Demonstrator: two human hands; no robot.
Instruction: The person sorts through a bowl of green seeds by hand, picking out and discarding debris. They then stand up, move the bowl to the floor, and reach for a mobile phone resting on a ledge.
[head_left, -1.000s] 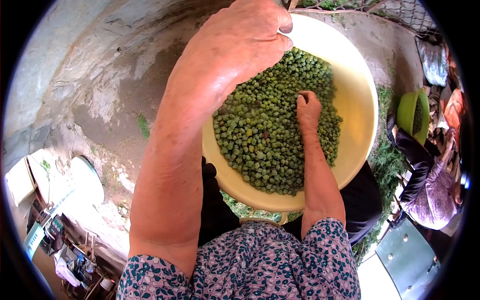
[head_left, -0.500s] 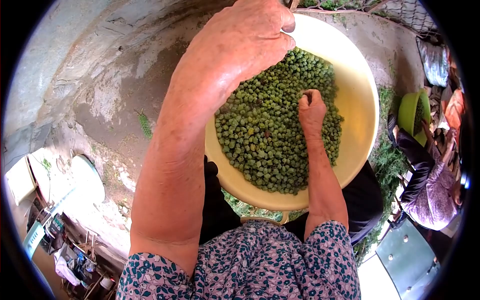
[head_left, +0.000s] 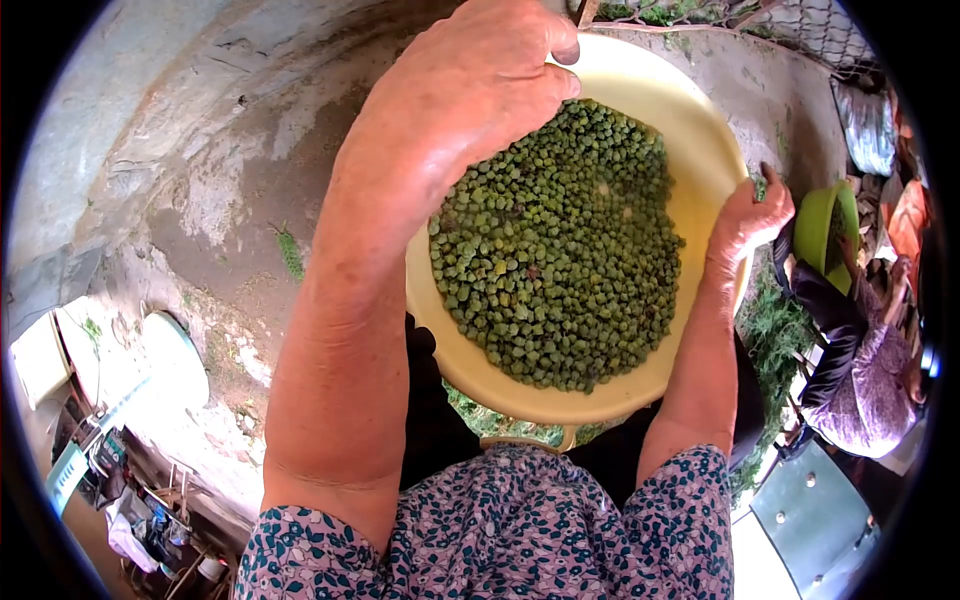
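A wide pale-yellow basin sits tilted over my lap. A thick layer of small round green pods or buds covers its bottom, with a few yellow and brown bits among them. My left hand is raised close to the camera, above the basin's upper left edge. Its thumb and fingers are curled close together, and whatever they hold, if anything, is hidden. Over the basin's right rim reaches my right hand. Its finger and thumb are apart, with greenery showing through the gap.
On the right a co-worker in a purple patterned top sits by a green basin. Weeds grow beside my leg. A concrete wall rises at left. A grey-green panel lies at lower right.
My right hand has moved from the middle of the green pods out to the right, over the basin's rim, and its fingers have opened. My left hand has barely shifted.
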